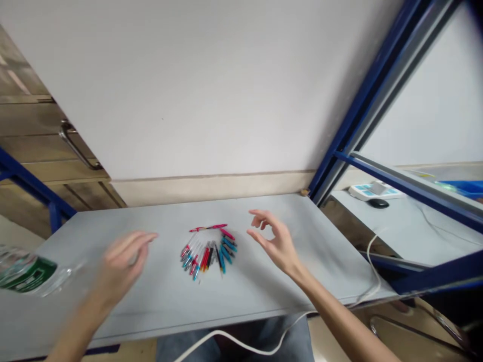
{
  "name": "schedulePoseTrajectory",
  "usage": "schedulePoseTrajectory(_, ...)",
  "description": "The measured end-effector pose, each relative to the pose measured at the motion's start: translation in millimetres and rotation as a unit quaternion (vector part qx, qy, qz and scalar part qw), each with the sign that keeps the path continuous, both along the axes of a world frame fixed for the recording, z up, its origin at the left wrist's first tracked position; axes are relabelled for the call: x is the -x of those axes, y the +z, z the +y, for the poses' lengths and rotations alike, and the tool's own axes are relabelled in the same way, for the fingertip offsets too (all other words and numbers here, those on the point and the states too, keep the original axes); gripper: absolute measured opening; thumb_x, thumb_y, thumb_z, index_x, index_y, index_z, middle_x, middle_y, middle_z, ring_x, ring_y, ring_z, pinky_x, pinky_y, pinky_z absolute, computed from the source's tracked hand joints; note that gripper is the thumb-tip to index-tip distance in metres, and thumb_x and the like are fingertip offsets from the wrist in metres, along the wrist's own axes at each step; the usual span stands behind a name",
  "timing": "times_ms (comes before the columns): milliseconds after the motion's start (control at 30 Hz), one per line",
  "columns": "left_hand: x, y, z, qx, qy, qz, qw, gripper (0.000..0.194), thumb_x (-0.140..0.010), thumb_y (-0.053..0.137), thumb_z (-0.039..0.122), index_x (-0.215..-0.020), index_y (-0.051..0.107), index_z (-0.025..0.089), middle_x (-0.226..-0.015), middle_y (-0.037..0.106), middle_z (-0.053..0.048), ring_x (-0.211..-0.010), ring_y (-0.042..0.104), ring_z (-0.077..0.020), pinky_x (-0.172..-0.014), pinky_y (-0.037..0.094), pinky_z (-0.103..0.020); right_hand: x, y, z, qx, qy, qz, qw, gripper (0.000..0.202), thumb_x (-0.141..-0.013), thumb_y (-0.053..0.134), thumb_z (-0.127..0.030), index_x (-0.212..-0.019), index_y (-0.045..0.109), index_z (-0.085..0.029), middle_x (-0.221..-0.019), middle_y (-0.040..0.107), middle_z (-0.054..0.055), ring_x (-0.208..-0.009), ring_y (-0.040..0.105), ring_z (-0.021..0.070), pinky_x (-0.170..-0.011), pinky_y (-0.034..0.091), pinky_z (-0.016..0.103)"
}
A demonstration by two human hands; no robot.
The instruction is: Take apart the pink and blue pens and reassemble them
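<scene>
Pen parts lie grouped mid-table between my hands. In the head view, my left hand [124, 259] hovers over the table left of them, smeared by motion. Its fingers are stretched out, the thumb just below them, and I see nothing held. My right hand [273, 241] is raised to the right of the group, fingers curved and apart from the thumb, holding nothing. Blue pen barrels [227, 249] fan out on the group's right side. Red and black pieces [206, 257] fill the middle, and clear tubes [193, 251] with coloured ends lie left. A pink pen [208, 228] lies across the top.
A large clear bottle with a green label [32, 274] lies at the table's left. A white cable [226, 333] loops past the front edge [196, 328]. Blue frame posts [362, 105] rise at right, before another table with a black mouse [377, 203] and a power strip [364, 192].
</scene>
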State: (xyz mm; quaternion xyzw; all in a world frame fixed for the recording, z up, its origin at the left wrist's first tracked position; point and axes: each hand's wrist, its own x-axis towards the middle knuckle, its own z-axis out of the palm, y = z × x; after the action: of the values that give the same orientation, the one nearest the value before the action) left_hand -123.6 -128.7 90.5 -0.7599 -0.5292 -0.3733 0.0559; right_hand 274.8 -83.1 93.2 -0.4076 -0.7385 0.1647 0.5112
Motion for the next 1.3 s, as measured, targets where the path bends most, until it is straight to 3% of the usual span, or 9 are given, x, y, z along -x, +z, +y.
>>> schedulePoseTrajectory(133, -13.3, -45.1, 46.8, 0.148, -0.041, -0.042, 0.987, 0.032, -0.105, 0.039, 0.039, -0.113, 0.065, 0.023, -0.101, 0.069, -0.006, -0.096, 0.065, -0.0194, -0.089, 0.051, -0.033, 33.5, -38.5, 26.8, 0.079, 0.086, -0.024, 0.993, 0.023, -0.1, 0.057, -0.029, -0.12, 0.067, -0.027, -0.098, 0.066, 0.006, -0.09, 0.062, 0.0211, -0.082, 0.052, 0.037)
schedulePoseTrajectory(267, -27.6, -64.6, 70.3, 0.244, -0.039, -0.027, 0.969, 0.033, -0.102, 0.038, 0.043, -0.115, 0.061, 0.023, -0.107, 0.069, -0.007, -0.093, 0.064, -0.02, -0.086, 0.048, -0.032, 48.9, -55.0, 53.6, 0.094, 0.136, -0.056, 0.985, 0.02, -0.099, 0.056, -0.025, -0.114, 0.07, -0.024, -0.101, 0.065, 0.006, -0.099, 0.062, 0.0219, -0.091, 0.05, 0.038)
schedulePoseTrajectory(400, -38.5, -63.1, 90.9, 0.316, -0.05, 0.003, 0.947, 0.023, -0.096, 0.048, 0.044, -0.097, 0.057, 0.023, -0.078, 0.064, 0.001, -0.069, 0.058, -0.016, -0.068, 0.043, -0.027, 55.4, -66.2, 76.6, 0.058, 0.139, -0.089, 0.985, 0.022, -0.099, 0.052, -0.018, -0.111, 0.07, -0.023, -0.102, 0.065, 0.007, -0.099, 0.061, 0.0225, -0.093, 0.049, 0.04)
schedulePoseTrajectory(633, -48.9, -50.8, 100.7, 0.333, -0.034, 0.079, 0.939, 0.025, -0.094, 0.048, 0.043, -0.079, 0.052, 0.023, -0.066, 0.056, 0.003, -0.058, 0.045, -0.0141, -0.058, 0.029, -0.027, 45.6, -75.2, 82.4, -0.021, 0.064, -0.104, 0.992, 0.027, -0.101, 0.045, -0.015, -0.112, 0.068, -0.024, -0.101, 0.063, 0.009, -0.097, 0.058, 0.0258, -0.089, 0.049, 0.043)
schedulePoseTrajectory(867, -60.4, -46.9, 101.9, 0.322, -0.029, 0.156, 0.933, 0.027, -0.095, 0.047, 0.042, -0.075, 0.052, 0.023, -0.064, 0.055, 0.003, -0.056, 0.043, -0.014, -0.058, 0.022, -0.028, 37.8, -85.0, 89.3, -0.059, 0.037, -0.19, 0.979, 0.033, -0.099, 0.042, -0.009, -0.111, 0.069, -0.022, -0.097, 0.063, 0.01, -0.09, 0.055, 0.0265, -0.081, 0.045, 0.043)
schedulePoseTrajectory(1033, -55.8, -49.6, 104.2, 0.326, -0.024, 0.182, 0.928, 0.034, -0.096, 0.045, 0.042, -0.068, 0.05, 0.022, -0.061, 0.051, 0.001, -0.055, 0.042, -0.0143, -0.058, 0.02, -0.029, 36.9, -87.9, 91.7, -0.04, 0.024, -0.177, 0.983, 0.032, -0.098, 0.042, -0.009, -0.105, 0.07, -0.022, -0.097, 0.062, 0.01, -0.09, 0.054, 0.0254, -0.083, 0.046, 0.043)
schedulePoseTrajectory(1300, -40.5, -52.3, 99.4, 0.31, 0.016, 0.181, 0.933, 0.019, -0.092, 0.05, 0.037, -0.079, 0.055, 0.024, -0.07, 0.062, 0.002, -0.057, 0.048, -0.0147, -0.058, 0.025, -0.028, 38.1, -89.3, 90.6, -0.02, 0.041, -0.135, 0.99, 0.03, -0.094, 0.046, -0.006, -0.099, 0.071, -0.022, -0.095, 0.062, 0.009, -0.091, 0.055, 0.025, -0.085, 0.048, 0.042)
